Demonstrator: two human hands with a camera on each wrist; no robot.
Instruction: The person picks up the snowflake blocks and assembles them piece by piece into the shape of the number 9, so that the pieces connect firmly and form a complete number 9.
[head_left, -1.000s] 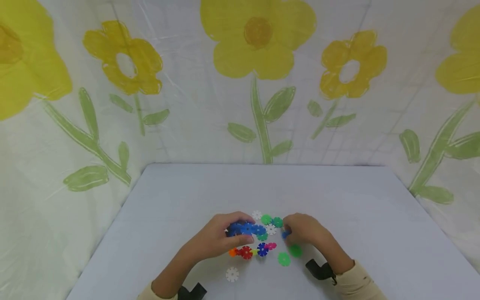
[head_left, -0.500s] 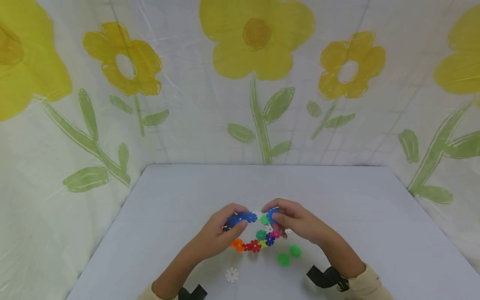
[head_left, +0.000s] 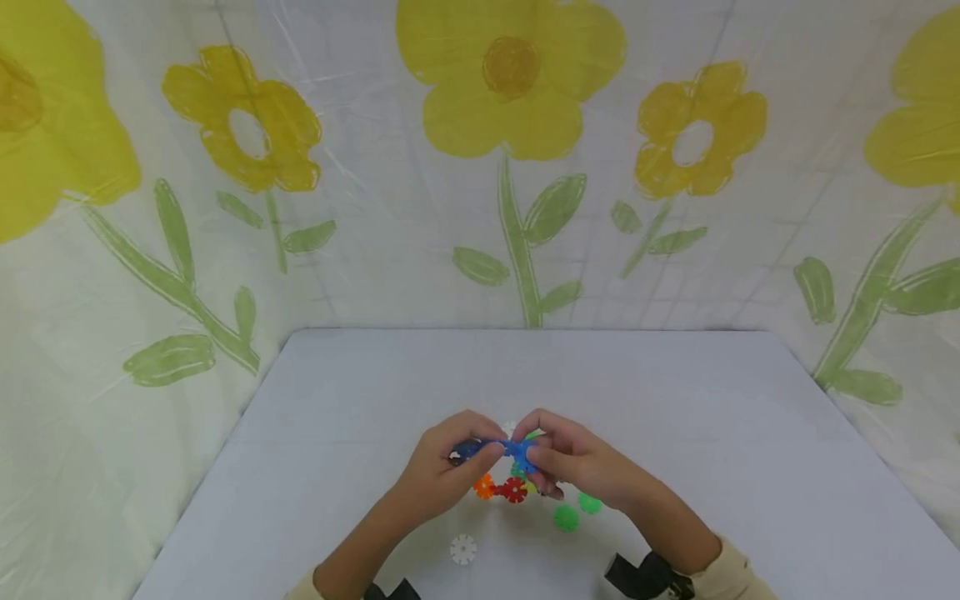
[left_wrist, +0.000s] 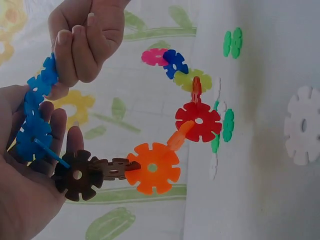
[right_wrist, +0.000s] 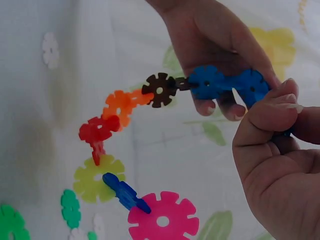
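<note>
Now that the right hand (head_left: 581,462) has come in, its pinched blue disc (head_left: 527,458) meets the blue end of the chain (left_wrist: 142,174), gripped by the left hand (head_left: 441,468); joining looks underway, seating unclear. Chain hangs above the table (head_left: 675,392): thin, notched, plasticky discs slotted crosswise, loose green discs (head_left: 566,518) to its right.

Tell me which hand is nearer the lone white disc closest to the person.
Left. The left hand is beyond the white disc, slightly to its left, and not touching it; the right hand is also beyond it, but farther off to the right.
</note>
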